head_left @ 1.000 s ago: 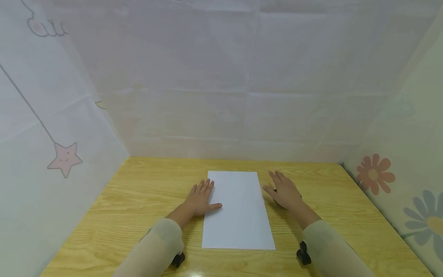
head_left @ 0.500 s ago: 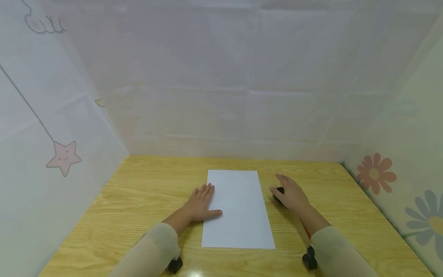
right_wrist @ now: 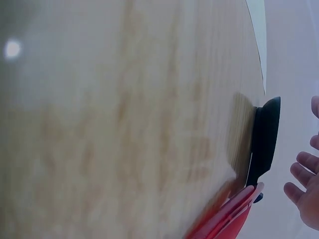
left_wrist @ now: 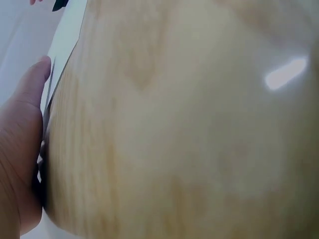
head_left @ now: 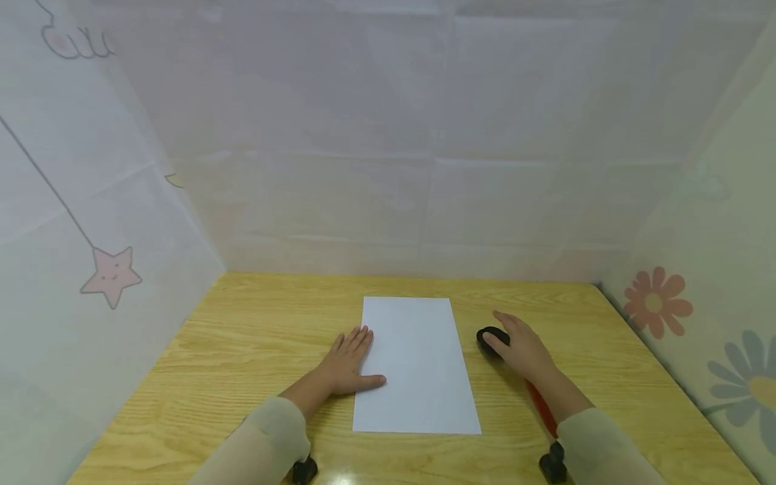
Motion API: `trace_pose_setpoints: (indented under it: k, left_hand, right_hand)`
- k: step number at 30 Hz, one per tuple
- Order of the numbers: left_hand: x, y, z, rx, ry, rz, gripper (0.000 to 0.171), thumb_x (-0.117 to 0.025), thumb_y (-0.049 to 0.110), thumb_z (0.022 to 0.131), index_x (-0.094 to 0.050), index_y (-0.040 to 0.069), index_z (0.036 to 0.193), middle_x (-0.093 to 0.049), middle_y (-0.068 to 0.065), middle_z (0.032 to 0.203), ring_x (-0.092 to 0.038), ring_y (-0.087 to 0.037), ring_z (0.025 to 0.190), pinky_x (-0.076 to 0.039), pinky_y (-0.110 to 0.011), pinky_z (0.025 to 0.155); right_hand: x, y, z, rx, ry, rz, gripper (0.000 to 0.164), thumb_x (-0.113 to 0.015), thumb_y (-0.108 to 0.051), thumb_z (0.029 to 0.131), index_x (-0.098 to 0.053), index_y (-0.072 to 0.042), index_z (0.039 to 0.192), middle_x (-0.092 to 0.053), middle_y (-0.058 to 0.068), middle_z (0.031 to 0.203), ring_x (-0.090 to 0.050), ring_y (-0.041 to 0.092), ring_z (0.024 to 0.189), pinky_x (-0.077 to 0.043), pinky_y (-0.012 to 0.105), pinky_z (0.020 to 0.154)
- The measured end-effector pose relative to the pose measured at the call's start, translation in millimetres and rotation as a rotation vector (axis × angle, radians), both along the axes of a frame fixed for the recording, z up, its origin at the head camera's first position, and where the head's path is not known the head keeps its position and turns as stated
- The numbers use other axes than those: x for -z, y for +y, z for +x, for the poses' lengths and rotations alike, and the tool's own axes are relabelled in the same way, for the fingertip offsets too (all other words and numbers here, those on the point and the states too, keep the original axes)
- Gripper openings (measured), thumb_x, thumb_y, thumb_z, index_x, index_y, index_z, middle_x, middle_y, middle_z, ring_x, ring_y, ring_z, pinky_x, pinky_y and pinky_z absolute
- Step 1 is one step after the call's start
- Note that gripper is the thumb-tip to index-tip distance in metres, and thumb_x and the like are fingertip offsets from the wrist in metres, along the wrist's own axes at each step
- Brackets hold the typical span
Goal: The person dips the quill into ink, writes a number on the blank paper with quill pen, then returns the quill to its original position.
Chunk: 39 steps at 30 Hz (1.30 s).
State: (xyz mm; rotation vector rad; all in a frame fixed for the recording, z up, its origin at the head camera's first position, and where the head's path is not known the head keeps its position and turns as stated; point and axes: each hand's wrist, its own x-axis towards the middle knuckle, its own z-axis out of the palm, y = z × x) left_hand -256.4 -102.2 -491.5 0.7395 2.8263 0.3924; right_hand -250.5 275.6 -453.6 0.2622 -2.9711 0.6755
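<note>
A white sheet of paper [head_left: 418, 377] lies upright on the wooden table. My left hand [head_left: 345, 367] rests flat on its left edge, fingers straight and thumb spread. To the right of the paper is a tool with a black rounded head [head_left: 492, 340] and a long red handle [head_left: 541, 407]. Over that tool hovers my right hand [head_left: 529, 350], its fingers loosely extended and covering the middle of it. In the right wrist view the fingers [right_wrist: 304, 169] stand apart from the black part [right_wrist: 265, 134]. What kind of tool it is cannot be made out.
The wood-grain table [head_left: 254, 337] has pale walls around three sides. The left wall carries a pink star [head_left: 112, 276]; the right one a red flower [head_left: 657, 303]. Black wrist mounts [head_left: 553, 463] sit under both sleeves.
My right hand has shifted right and toward me, away from the paper, uncovering more of the black head and red handle. My left hand has slid slightly toward me along the paper's edge.
</note>
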Motion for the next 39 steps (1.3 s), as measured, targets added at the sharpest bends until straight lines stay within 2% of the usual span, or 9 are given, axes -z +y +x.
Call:
trace_pose_setpoints:
  k: [18, 22, 26, 39]
  left_hand:
    - [-3.8, 0.1, 3.9, 0.006, 0.045, -0.053, 0.101, -0.046, 0.072, 0.089, -0.015, 0.005, 0.157, -0.013, -0.011, 0.166, -0.009, -0.027, 0.154, -0.007, -0.053, 0.123]
    - [-1.9, -0.4, 2.9, 0.011, 0.049, -0.05, 0.1, -0.046, 0.072, 0.089, -0.016, 0.005, 0.157, -0.013, -0.012, 0.165, -0.009, -0.028, 0.154, -0.007, -0.053, 0.123]
    - [1.1, -1.1, 2.0, 0.019, 0.049, -0.043, 0.101, -0.045, 0.072, 0.089, -0.014, 0.005, 0.157, -0.011, -0.012, 0.166, -0.007, -0.028, 0.154, -0.005, -0.053, 0.123]
    - [11.0, -1.1, 0.4, 0.013, 0.057, -0.036, 0.102, -0.045, 0.074, 0.088, -0.014, 0.006, 0.158, -0.01, -0.01, 0.166, -0.007, -0.026, 0.154, -0.005, -0.053, 0.124]
  right_hand:
    - [0.8, 19.4, 10.4, 0.044, -0.087, -0.219, 0.07, -0.05, -0.044, 0.101, -0.032, 0.002, 0.151, -0.045, 0.032, 0.141, -0.049, 0.049, 0.123, -0.044, 0.061, 0.098]
    - [2.4, 25.0, 11.9, 0.069, -0.1, -0.257, 0.07, -0.051, -0.045, 0.1, -0.034, 0.002, 0.15, -0.049, 0.029, 0.138, -0.054, 0.04, 0.116, -0.051, 0.048, 0.088]
    - [4.1, 30.5, 15.6, 0.09, -0.126, -0.283, 0.069, -0.052, -0.043, 0.1, -0.035, 0.003, 0.149, -0.051, 0.026, 0.135, -0.054, 0.035, 0.112, -0.052, 0.036, 0.077]
    - [5.8, 40.2, 25.0, 0.135, -0.16, -0.285, 0.066, -0.051, -0.043, 0.101, -0.038, 0.002, 0.147, -0.052, 0.026, 0.134, -0.055, 0.037, 0.114, -0.053, 0.035, 0.077]
